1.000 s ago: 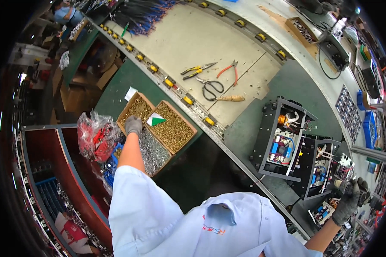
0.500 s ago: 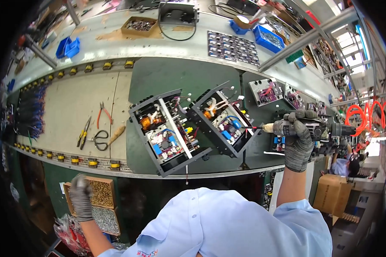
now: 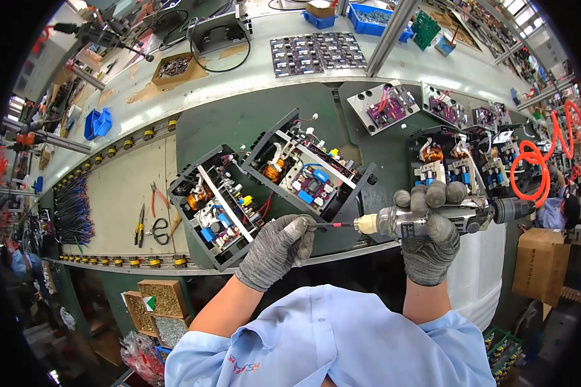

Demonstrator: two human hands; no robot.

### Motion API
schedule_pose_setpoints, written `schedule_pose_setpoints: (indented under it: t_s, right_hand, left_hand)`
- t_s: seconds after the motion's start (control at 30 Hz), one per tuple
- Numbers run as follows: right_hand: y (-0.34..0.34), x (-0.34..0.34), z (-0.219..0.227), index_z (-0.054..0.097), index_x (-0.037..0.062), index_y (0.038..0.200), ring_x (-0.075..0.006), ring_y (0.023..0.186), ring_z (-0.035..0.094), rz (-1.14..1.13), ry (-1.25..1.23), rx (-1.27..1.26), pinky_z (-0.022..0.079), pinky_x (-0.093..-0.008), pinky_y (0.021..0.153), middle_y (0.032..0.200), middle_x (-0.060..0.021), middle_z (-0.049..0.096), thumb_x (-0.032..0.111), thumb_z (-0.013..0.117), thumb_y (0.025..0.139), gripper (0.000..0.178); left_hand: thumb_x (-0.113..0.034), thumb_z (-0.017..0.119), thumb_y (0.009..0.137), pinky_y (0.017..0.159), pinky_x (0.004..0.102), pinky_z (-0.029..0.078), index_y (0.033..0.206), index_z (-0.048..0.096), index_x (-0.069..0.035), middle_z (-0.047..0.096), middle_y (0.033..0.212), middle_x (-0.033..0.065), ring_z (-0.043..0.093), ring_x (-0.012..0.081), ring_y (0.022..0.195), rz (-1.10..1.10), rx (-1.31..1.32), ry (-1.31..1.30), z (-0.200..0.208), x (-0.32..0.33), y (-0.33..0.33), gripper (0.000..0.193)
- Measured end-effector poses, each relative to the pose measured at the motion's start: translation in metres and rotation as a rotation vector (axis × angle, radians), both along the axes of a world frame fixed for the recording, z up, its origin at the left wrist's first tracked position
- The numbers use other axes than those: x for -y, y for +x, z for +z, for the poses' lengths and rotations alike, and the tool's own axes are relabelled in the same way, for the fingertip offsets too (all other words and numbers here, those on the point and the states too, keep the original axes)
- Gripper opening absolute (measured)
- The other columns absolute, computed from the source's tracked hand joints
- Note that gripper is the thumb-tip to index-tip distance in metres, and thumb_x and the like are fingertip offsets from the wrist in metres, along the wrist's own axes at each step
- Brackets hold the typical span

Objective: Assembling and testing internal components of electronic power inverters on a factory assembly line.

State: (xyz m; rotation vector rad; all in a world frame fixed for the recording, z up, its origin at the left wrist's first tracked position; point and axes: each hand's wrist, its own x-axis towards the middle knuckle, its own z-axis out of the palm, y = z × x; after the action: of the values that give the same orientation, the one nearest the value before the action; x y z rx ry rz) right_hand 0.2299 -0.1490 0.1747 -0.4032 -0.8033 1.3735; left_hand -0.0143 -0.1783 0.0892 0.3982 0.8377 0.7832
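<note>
My right hand [image 3: 426,255], in a grey glove, grips a pneumatic screwdriver [image 3: 394,223] lying level, its bit [image 3: 336,225] pointing left. At the bit's tip my left hand [image 3: 271,251], also gloved, is closed in a pinch. Whatever those fingers hold is too small to make out. Just beyond the hands, two open black metal chassis sit on the green bench. The nearer-left chassis [image 3: 216,209] is partly covered by my left hand. The other chassis [image 3: 313,177] lies behind the bit, showing circuit boards, a copper coil and a pale crossbar.
Pliers [image 3: 159,197], cutters [image 3: 139,229] and scissors [image 3: 159,232] lie at left. Below the bench edge are boxes of brass-coloured screws [image 3: 164,297] and silver screws [image 3: 172,330]. More chassis [image 3: 432,158] and boards on plates [image 3: 384,106] stand right, near a coiled orange hose [image 3: 529,169].
My left hand has come up from the screw boxes to the bit's tip. The screwdriver has moved left and closer to my body in my right hand. The view has shifted too.
</note>
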Motion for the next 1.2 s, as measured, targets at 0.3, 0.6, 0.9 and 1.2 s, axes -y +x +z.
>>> schedule_pose_setpoints:
  t_s: [0.3, 0.6, 0.9, 1.2]
  right_hand:
    - [0.038, -0.001, -0.010, 0.064, 0.0181, 0.114, -0.0178, 0.088, 0.065, 0.009, -0.050, -0.060, 0.052, -0.0410, 0.091, 0.099, -0.0024, 0.067, -0.001, 0.080, 0.077, 0.044]
    - [0.086, -0.017, -0.047, 0.062, 0.0144, 0.116, -0.0189, 0.092, 0.066, -0.108, -0.021, -0.119, 0.050, -0.0443, 0.096, 0.106, -0.0037, 0.065, 0.001, 0.081, 0.077, 0.046]
    - [0.055, -0.016, -0.079, 0.061, 0.0110, 0.113, -0.0221, 0.097, 0.067, -0.286, -0.141, -0.071, 0.059, -0.0399, 0.083, 0.106, -0.0093, 0.066, -0.004, 0.074, 0.078, 0.040]
    - [0.029, -0.016, -0.093, 0.058, 0.0061, 0.109, -0.0202, 0.092, 0.069, -0.338, -0.133, -0.028, 0.062, -0.0384, 0.078, 0.103, -0.0118, 0.066, -0.006, 0.073, 0.079, 0.036]
  left_hand:
    - [-0.037, 0.054, 0.103, 0.046, 0.0219, 0.040, 0.097, 0.062, -0.002, 0.057, 0.065, 0.0023, 0.051, 0.0091, 0.050, -0.035, -0.270, 0.043, 0.010, -0.004, 0.047, 0.036]
    - [-0.046, 0.057, 0.096, 0.064, 0.0326, 0.053, 0.086, 0.070, 0.001, 0.064, 0.068, 0.0102, 0.063, 0.0189, 0.060, -0.312, -0.984, 0.268, -0.011, -0.082, 0.068, 0.050]
    - [-0.038, 0.067, 0.081, 0.078, 0.0390, 0.054, 0.086, 0.076, -0.008, 0.071, 0.077, 0.0156, 0.067, 0.0288, 0.074, -0.984, -1.260, 0.631, -0.054, -0.154, 0.084, 0.031]
    - [-0.035, 0.074, 0.079, 0.071, 0.0366, 0.054, 0.083, 0.075, -0.005, 0.069, 0.071, 0.0110, 0.064, 0.0201, 0.066, -0.863, -1.055, 0.502, -0.065, -0.156, 0.074, 0.030]
